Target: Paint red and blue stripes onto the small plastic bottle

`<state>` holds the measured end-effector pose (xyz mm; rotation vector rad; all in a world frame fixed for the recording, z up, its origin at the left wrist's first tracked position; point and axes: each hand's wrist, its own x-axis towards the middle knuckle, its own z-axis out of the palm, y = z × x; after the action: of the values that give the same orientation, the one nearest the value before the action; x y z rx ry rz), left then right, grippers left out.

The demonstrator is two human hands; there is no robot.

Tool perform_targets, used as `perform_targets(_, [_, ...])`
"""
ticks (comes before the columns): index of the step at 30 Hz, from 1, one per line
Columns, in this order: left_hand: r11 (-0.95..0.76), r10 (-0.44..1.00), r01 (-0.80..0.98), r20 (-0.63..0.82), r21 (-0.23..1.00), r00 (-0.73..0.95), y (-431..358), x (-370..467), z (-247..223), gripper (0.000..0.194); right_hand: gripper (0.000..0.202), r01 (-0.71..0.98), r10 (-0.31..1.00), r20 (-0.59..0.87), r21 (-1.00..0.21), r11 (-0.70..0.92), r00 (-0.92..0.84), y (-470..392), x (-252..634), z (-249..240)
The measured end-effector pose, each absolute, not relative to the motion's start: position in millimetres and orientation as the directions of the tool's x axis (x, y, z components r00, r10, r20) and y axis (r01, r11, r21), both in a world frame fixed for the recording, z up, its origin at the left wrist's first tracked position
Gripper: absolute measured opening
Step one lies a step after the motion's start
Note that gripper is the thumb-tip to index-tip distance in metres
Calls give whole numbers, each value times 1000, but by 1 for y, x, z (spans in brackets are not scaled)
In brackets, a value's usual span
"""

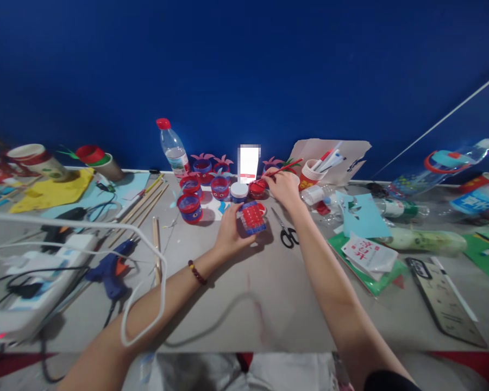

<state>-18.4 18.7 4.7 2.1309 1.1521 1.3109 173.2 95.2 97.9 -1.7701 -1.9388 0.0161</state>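
1. While the left hand (229, 236) clamps the cup (252, 217) between thumb and fingers, the cup sits tilted over the middle of the desk (236, 304), its blue band towards the front edge.
2. The right hand (283, 187) pinches the brush (286, 167), fingertips together on its handle; the brush slants down to the paint jar (257, 189), though whether it touches paint I cannot tell.
3. Just left of the paint jar stands the white jar (239, 193).
4. Scissors (288, 237) lie right of the cup, beside the right forearm.
5. Painted cups (190, 209) stand left of the white jar, with a bottle (174, 152) near the desk's back edge.
6. Right of the right hand, near the back edge, is the pen holder (309, 175); a phone (444, 301) lies towards the front right corner.
7. A glue gun (113, 269) and power strip (51, 285) lie on the left side.
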Motion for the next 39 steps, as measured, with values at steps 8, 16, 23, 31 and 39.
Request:
perform_targets(8, [-602, 794, 433, 560, 671, 236, 19, -20, 2, 77, 28, 945, 940, 342, -310, 106, 7, 95, 174, 98])
perform_targets(16, [-592, 803, 430, 541, 681, 248, 18, -19, 6, 76, 28, 949, 943, 333, -301, 94, 12, 94, 174, 100])
perform_targets(23, [-585, 809, 427, 533, 690, 247, 19, -20, 4, 78, 26, 942, 938, 344, -326, 84, 36, 94, 176, 100])
perform_targets(31, [-612, 786, 429, 567, 664, 245, 20, -20, 2, 78, 25, 946, 938, 341, -318, 58, 57, 92, 176, 102])
perform_targets(39, [-608, 792, 424, 556, 671, 254, 21, -20, 1, 77, 24, 946, 949, 307, -323, 33, 72, 89, 173, 106])
